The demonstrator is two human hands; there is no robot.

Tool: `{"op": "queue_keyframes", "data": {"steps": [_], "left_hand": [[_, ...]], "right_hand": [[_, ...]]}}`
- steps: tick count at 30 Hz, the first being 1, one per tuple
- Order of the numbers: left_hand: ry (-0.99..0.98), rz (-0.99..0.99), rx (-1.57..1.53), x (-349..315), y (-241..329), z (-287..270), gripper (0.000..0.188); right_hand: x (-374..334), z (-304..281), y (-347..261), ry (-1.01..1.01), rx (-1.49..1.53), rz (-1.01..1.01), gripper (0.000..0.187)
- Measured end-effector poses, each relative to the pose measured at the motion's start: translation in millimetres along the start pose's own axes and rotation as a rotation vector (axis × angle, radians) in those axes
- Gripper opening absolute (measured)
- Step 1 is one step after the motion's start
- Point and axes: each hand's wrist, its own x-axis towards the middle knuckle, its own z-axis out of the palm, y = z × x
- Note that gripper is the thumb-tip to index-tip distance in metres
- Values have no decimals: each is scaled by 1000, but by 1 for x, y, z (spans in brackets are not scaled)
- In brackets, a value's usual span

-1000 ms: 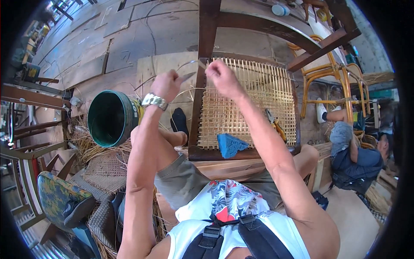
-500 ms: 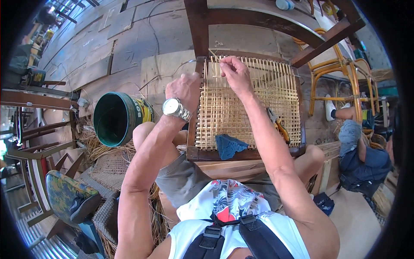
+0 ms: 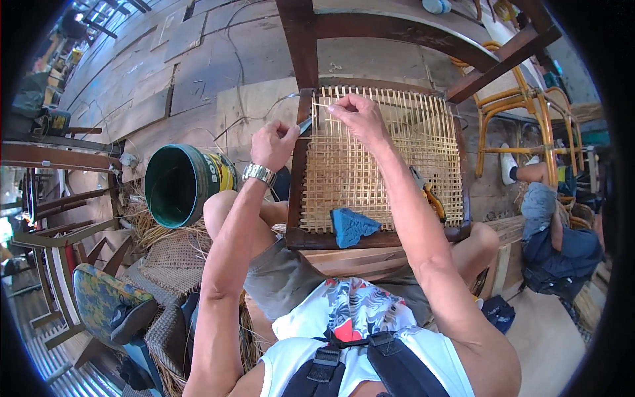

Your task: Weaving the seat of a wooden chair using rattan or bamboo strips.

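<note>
A chair seat of woven cane strips lies in front of me inside a dark wooden frame. Over its far left part, my right hand pinches a thin cane strip between thumb and fingers. My left hand, with a metal watch at the wrist, is closed at the frame's left rail. From its fingers a narrow pointed metal blade reaches toward the weave; its handle is hidden. Pliers with yellow and black handles rest on the seat under my right forearm. A crumpled blue cloth sits at the near edge.
Dark chair legs and rails rise beyond the seat. Left of my knee lies a tipped green bucket, with loose cane strips around it. A rattan chair and another seated person are at the right.
My left hand has shifted slightly nearer and turned, and the blade now shows. My right hand has moved a little left, bringing the cane strip down level.
</note>
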Motion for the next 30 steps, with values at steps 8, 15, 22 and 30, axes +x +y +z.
{"op": "queue_keyframes", "data": {"steps": [8,15,22,30], "left_hand": [[-26,200,305,16,23,-6,34],[-34,194,251,15,1,-4,33],[-115,104,181,31,15,2,43],[-13,87,367,37,-84,-112,47]], "right_hand": [[5,0,-6,-34,-252,51,18],[8,13,-24,-125,-419,137,12],[1,38,-17,7,-589,-183,13],[-25,-95,-16,-135,-565,-141,40]]}}
